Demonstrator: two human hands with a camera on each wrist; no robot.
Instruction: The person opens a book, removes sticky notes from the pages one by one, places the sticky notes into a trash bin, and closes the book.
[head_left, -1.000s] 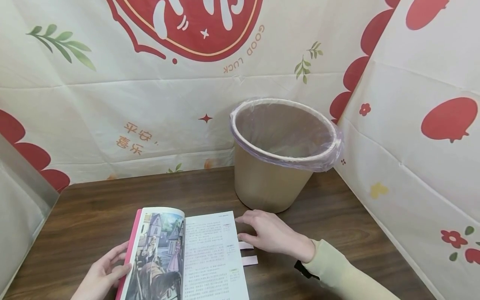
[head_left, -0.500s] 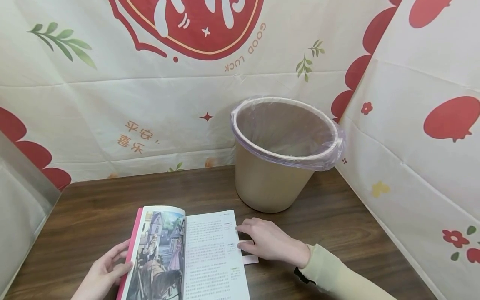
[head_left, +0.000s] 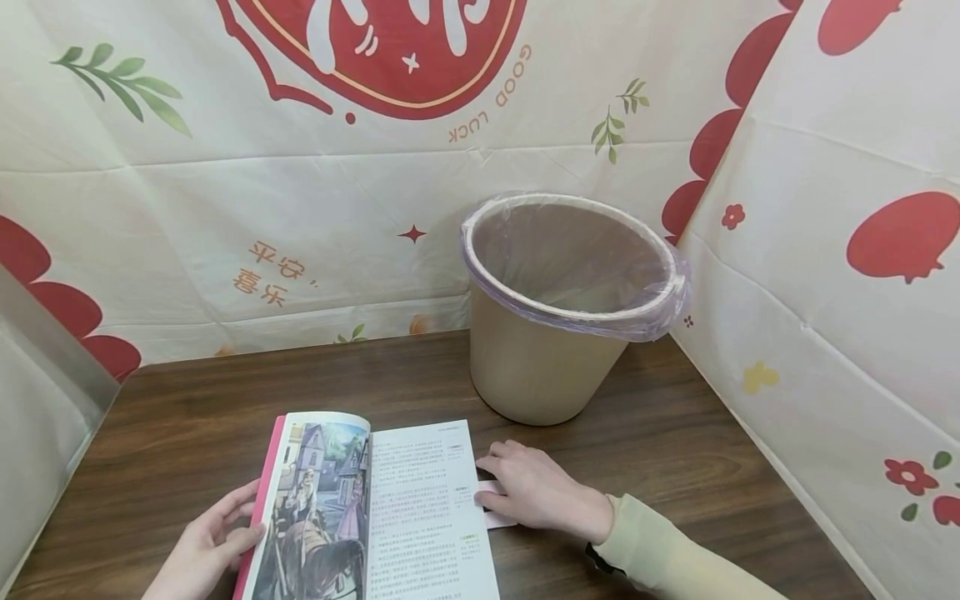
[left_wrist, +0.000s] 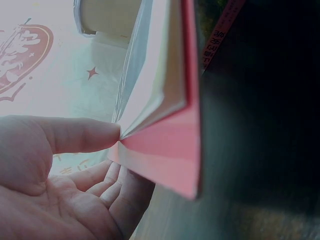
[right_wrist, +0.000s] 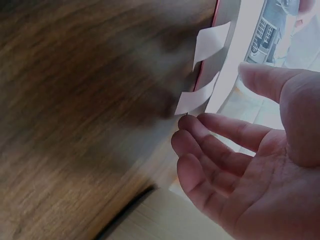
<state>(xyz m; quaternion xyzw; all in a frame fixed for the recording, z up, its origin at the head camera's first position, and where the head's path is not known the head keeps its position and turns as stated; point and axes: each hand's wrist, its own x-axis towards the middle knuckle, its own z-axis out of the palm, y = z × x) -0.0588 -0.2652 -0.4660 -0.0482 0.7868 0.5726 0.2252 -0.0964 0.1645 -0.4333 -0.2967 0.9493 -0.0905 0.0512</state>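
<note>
An open book with a pink cover lies at the front of the table, an illustrated page on the left and a text page on the right. My left hand grips its left edge, thumb on the page side and fingers behind the cover. Two pale paper tabs stick out from the right edge. Beside them is my right hand, thumb tip at the page edge and fingers loosely bent. In the right wrist view, a gap shows between thumb and index finger, with the lower paper strip just beyond the fingertips.
A beige trash bin with a thin purplish liner stands behind the book, right of centre, on the dark wooden table. Printed cloth walls close off the back and sides.
My right hand has slid down along the book's right edge, from above the paper tabs to over them. The left hand and the book have stayed in place.
</note>
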